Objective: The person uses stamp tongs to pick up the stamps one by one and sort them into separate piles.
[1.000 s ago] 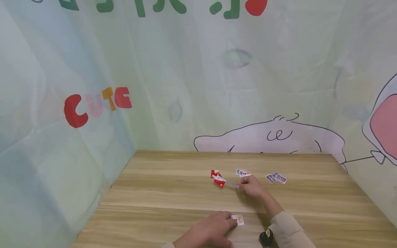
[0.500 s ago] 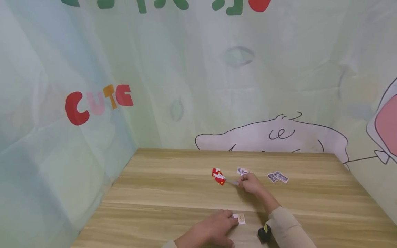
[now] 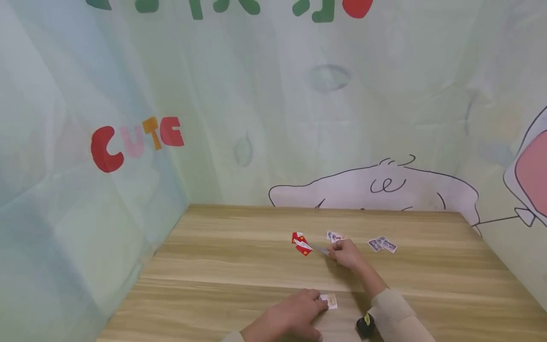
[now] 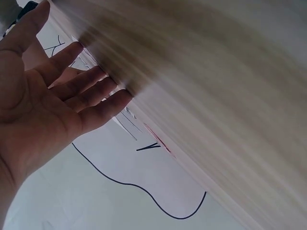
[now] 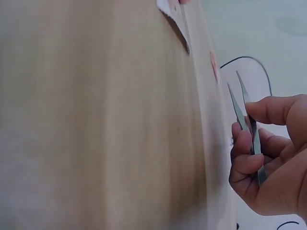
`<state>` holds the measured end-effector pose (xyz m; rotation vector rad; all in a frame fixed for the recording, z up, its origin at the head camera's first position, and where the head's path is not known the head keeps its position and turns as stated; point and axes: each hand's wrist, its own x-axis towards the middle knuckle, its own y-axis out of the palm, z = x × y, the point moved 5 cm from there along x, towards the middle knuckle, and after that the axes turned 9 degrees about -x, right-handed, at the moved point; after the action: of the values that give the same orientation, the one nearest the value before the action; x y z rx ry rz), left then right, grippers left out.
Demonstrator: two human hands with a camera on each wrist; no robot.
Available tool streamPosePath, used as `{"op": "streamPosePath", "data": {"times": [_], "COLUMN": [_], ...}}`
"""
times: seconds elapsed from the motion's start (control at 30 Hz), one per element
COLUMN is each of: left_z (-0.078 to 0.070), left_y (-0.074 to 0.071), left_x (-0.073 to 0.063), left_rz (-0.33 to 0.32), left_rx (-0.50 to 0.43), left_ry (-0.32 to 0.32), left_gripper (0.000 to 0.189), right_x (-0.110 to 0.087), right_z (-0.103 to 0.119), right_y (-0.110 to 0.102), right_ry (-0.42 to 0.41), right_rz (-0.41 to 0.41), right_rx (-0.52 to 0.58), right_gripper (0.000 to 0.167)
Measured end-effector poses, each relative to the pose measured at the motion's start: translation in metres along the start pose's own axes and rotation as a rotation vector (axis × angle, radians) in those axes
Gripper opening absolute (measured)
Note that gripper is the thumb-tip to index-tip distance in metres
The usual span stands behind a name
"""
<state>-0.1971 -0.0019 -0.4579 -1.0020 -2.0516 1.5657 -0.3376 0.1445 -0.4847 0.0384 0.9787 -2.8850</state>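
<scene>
In the head view, my right hand (image 3: pixel 347 254) holds a pair of metal tweezers (image 3: pixel 319 249) over the middle of the table. Their tips reach left, right at the edge of a small cluster of red and white paper pieces (image 3: pixel 303 251). The right wrist view shows thumb and fingers around the tweezers (image 5: pixel 243 112), whose two points stand slightly apart. Nearer the front, my left hand (image 3: pixel 295 311) rests with fingertips on a small white and tan card (image 3: pixel 332 300), partly covering it. Its fingers (image 4: pixel 106 108) lie extended in the left wrist view.
Small picture cards (image 3: pixel 335 236) lie just behind the right hand, and overlapping grey-toned cards (image 3: pixel 382 244) lie to its right. A black object with a yellow mark (image 3: pixel 365 326) sits by the right sleeve. A printed cloth (image 3: pixel 256 118) bounds the wooden table (image 3: pixel 222 256).
The tweezers' tips have come slightly left, closer to the red and white pieces. The head view has shifted a little; the left hand stays on its card.
</scene>
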Motion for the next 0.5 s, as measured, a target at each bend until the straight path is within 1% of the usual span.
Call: {"op": "streamPosePath", "data": {"times": [0.1,0.27,0.43,0.5], "left_z": [0.0,0.0,0.003,0.003], "left_y": [0.001,0.002,0.001,0.001], "left_x": [0.0,0.0,0.001,0.002], "left_rz": [0.011,0.026,0.032,0.025], "left_rx": [-0.023,-0.058,-0.093,-0.098], "left_ry": [-0.013,-0.024,-0.011,0.004], "left_gripper": [0.057,0.056,0.055,0.052], "right_x": [-0.008,-0.017,-0.024,-0.027], "right_z": [-0.001,-0.003,-0.002,0.001], "right_y": [-0.002,-0.007,-0.015,-0.02], "right_ry": [-0.021,-0.059,-0.113,-0.149], "right_rz": [0.0,0.018,0.059,0.063], "right_rx": [-0.019,-0.014,0.001,-0.028], "right_gripper": [0.007,0.008,0.009,0.009]}}
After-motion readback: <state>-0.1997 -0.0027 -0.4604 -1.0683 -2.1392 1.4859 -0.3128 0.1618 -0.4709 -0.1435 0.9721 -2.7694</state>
